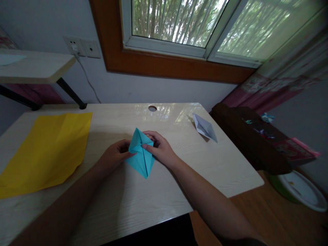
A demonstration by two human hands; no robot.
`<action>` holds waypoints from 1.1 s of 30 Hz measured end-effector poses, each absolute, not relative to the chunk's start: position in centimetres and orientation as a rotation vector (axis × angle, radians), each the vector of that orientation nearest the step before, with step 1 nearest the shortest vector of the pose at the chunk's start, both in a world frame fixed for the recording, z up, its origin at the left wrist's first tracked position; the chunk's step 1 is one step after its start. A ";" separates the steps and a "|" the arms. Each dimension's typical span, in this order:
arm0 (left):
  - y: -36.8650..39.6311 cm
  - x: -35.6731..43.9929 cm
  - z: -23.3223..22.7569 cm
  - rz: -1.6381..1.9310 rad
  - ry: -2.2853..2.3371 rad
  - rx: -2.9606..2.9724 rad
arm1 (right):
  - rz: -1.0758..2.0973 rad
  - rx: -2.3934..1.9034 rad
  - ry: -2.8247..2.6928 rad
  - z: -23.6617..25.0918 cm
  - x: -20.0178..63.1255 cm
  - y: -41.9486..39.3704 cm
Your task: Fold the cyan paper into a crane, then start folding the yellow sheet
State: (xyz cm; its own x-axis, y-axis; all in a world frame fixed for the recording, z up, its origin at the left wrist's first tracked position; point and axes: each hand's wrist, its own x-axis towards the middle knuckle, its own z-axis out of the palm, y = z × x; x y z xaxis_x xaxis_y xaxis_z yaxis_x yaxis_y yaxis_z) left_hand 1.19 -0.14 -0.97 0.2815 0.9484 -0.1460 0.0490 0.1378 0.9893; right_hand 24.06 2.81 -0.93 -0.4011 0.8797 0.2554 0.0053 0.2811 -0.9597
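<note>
Blue paper (141,153), folded into a pointy diamond, is lying in the middle of the desk (179,184), and both hands are pinching it. The left hand (115,155) is gripping its left edge, while the right hand (160,148) is pressing its top right flap with thumb and fingers. Yellow paper (46,150) is lying far to the left, and a white paper boat (204,127) is sitting apart on the right.

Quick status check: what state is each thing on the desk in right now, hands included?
Blue paper: partly folded into a pointed kite shape, lying on the desk, pinched at its middle.
Left hand: fingers closed on the blue paper's left edge.
Right hand: fingers pressing the blue paper's centre crease.
Yellow sheet: unfolded, lying flat but creased.
White paper: folded into a pointed shape, untouched.
Desk: bears all three papers.
</note>
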 end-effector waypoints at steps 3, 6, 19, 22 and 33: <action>-0.3 1.3 -0.8 0.911 1.096 1.259 | 1.255 -0.810 -1.691 -0.5 24.0 2.5; -0.4 1.4 -0.6 0.953 1.138 1.271 | 1.271 -0.785 -1.683 -0.6 23.8 2.1; -0.5 1.7 0.1 1.036 1.174 1.252 | 0.868 -0.723 -1.961 0.4 23.8 2.3; -0.6 1.7 0.1 1.028 1.177 1.279 | 0.873 -0.764 -2.008 0.5 23.9 2.3; -0.7 1.2 0.0 0.979 1.311 1.465 | 1.090 -0.726 -2.001 -0.6 24.4 2.7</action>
